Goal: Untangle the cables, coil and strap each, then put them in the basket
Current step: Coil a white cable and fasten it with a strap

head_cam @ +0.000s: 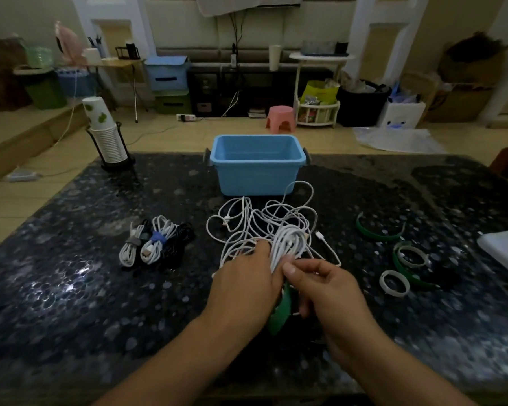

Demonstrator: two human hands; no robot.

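We see both hands at the middle of the table's near half, working on a coiled white cable (288, 244). The left hand (244, 285) lies knuckles-up against the left side of the coil, its fingers curled around the looped strands. The right hand (323, 288) pinches the near end of the same coil between thumb and fingers. A green strap (282, 310) hangs between the two hands, below the coil; we cannot tell which hand has hold of it.

Just beyond the coil, a loose tangle of white cables (252, 218) sprawls across the middle of the table, reaching up to the front wall of the blue basket (255, 171), which stands at the middle of the far edge with nothing visible inside it.

Toward the left of the table lie three strapped bundles (156, 243), touching one another: two white, one black.

Toward the right edge lie spare straps (379, 230), green and white, some curled into rings. A stack of paper cups (106, 136) in a black holder stands at the far left corner.
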